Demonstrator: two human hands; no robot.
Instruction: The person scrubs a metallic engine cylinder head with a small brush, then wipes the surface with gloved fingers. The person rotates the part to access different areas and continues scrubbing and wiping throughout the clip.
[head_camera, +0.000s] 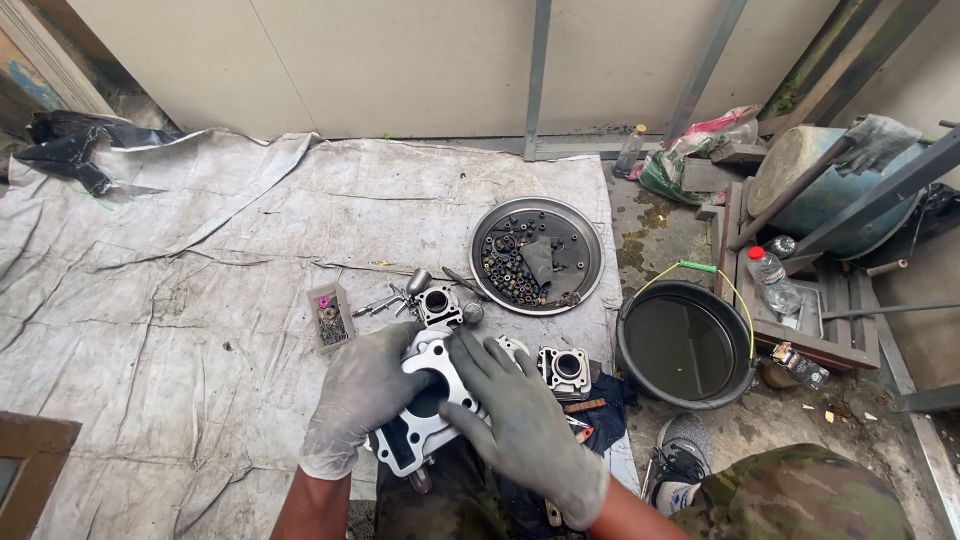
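Engine cylinder block (425, 410), a pale cast-metal piece with a round bore through its middle, sits near the bottom centre of the view, just above the person's lap and over the grey tarpaulin (170, 300) spread on the ground. Its long axis runs diagonally, from the near left end by the wrist up toward the far right, and the open bore faces upward toward the camera. The left hand (358, 395), in a dusty grey glove, is wrapped around the block's left flank with the fingers curled over the edge near the bore, so it grips the casting. The right hand (520, 415), also gloved, lies flatter across the block's right side, fingers spread and pressed on the top face rather than closed around it. Just beyond the block, touching or nearly so, stands a smaller cylinder part (438, 303), and another similar part (565, 368) rests just to the right on a dark cloth. A small open box (330, 318) of little fasteners lies to the far left of the hands. Farther off, a round metal tray (590, 250) holds nuts, bolts and a rag, and to the right a black basin (740, 375) of dark liquid stands on the bare concrete.
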